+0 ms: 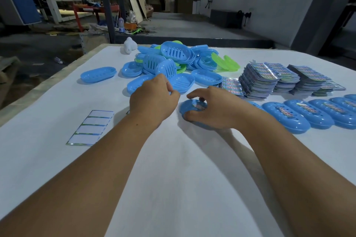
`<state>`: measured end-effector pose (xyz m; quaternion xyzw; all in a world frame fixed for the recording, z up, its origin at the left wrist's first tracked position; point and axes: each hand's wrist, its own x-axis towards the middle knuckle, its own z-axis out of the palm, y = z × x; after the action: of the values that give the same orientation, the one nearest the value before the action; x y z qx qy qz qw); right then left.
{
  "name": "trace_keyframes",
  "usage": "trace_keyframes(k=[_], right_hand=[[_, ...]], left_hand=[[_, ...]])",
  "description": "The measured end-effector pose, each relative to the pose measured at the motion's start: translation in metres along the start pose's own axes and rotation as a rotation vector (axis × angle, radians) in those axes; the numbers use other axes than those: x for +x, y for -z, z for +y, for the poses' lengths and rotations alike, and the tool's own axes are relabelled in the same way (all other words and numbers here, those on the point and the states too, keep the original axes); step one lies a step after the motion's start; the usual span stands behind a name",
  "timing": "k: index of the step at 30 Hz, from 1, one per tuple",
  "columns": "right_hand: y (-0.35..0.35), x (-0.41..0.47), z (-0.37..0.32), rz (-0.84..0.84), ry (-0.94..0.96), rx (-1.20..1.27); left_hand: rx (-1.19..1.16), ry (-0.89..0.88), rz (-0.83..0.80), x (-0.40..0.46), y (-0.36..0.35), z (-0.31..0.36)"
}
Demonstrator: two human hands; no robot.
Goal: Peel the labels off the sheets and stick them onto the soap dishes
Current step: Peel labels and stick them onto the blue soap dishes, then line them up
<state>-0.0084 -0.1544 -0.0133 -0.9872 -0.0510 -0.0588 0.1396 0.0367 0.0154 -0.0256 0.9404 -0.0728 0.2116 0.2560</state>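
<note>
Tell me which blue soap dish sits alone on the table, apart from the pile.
The blue soap dish at far left. It lies alone on the white table, left of the heaped pile and touching nothing.

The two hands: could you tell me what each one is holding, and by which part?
The right hand grips a blue soap dish by its rim, thumb on the near edge. The left hand appears to hold nothing.

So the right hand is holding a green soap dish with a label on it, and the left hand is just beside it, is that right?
Not quite: the soap dish under the right hand is blue, not green, as the head view shows. The rest holds: it bears a label, and the left hand is just beside it.
</note>
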Motion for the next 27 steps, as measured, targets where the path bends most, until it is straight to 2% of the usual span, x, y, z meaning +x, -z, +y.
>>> trace_keyframes(k=[4, 10, 27], right_hand=[[0.008, -0.006, 0.007, 0.004, -0.206, -0.164], [0.021, -0.013, 0.011, 0.022, -0.327, -0.258], [0.026, -0.018, 0.013, 0.026, -0.319, -0.156]], left_hand=[[0.029, -0.011, -0.005, 0.001, -0.001, -0.001], [0.057, 0.006, -0.005, 0.003, 0.0, -0.007], [0.241, 0.076, 0.062, 0.014, 0.014, -0.033]])
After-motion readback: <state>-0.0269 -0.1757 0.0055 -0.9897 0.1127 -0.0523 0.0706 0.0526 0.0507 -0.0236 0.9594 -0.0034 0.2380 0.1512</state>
